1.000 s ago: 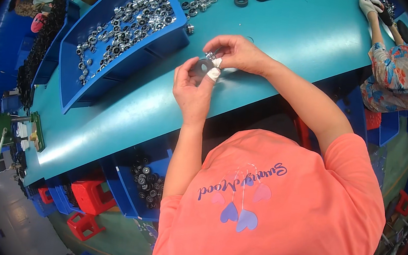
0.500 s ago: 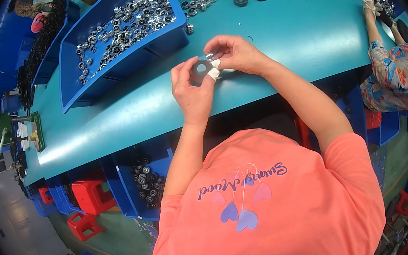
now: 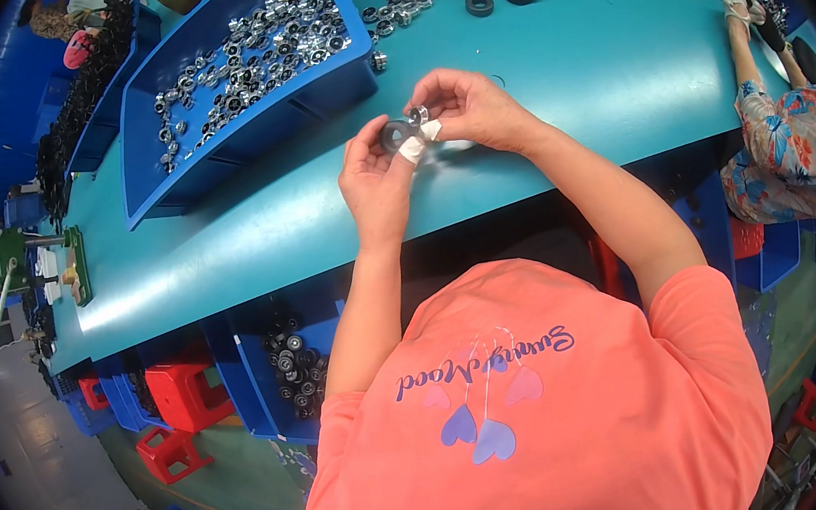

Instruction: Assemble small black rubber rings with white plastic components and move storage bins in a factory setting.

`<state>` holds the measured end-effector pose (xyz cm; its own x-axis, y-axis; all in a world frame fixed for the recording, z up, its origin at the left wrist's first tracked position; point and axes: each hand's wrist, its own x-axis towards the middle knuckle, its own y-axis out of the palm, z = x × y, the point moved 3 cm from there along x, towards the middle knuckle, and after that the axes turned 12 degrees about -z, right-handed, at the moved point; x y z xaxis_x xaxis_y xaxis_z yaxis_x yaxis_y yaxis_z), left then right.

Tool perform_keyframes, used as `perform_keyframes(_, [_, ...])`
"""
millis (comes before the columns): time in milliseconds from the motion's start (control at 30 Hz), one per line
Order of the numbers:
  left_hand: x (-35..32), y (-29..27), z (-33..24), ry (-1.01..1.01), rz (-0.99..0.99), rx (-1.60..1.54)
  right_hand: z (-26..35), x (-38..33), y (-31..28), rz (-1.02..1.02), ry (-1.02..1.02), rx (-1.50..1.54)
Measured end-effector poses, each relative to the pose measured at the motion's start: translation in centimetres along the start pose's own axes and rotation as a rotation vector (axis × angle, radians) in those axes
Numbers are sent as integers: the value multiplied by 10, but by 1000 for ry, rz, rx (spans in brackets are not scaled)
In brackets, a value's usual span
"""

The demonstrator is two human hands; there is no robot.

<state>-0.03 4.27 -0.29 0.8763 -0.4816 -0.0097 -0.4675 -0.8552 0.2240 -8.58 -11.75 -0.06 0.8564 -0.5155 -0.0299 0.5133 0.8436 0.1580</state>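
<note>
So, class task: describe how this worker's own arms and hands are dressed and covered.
Both forearms are bare. The left hand and the right hand wear no gloves, but white wraps cover some fingertips. The short sleeves belong to a coral-orange T-shirt. No watch or bracelet shows.
</note>
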Motion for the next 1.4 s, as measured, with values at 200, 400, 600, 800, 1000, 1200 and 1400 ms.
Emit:
perform_keyframes(200, [-1, 0, -2, 118, -32, 124, 6, -2, 5, 0, 12, -2])
perform_keyframes(400, [-4, 1, -15, 392, -87, 480, 3, -2, 1, -1, 40, -84])
perform_keyframes(600, [-6, 1, -21, 471, -85, 561, 2, -1, 1, 10, 5, -130])
perform_keyframes(800, [-5, -2, -18, 415, -96, 543, 2, -2, 4, 37, 26, -84])
perform_keyframes(1000, [-5, -3, -18, 467, -91, 538, 2, -2, 4, 61, 39, -133])
perform_keyframes(1200, [-4, -2, -13, 382, -31, 367, 4, -3, 4, 84, 32, -157])
perform_keyframes(1400, [-3, -1, -12, 442, 47, 432, 2, -3, 4, 90, 34, -185])
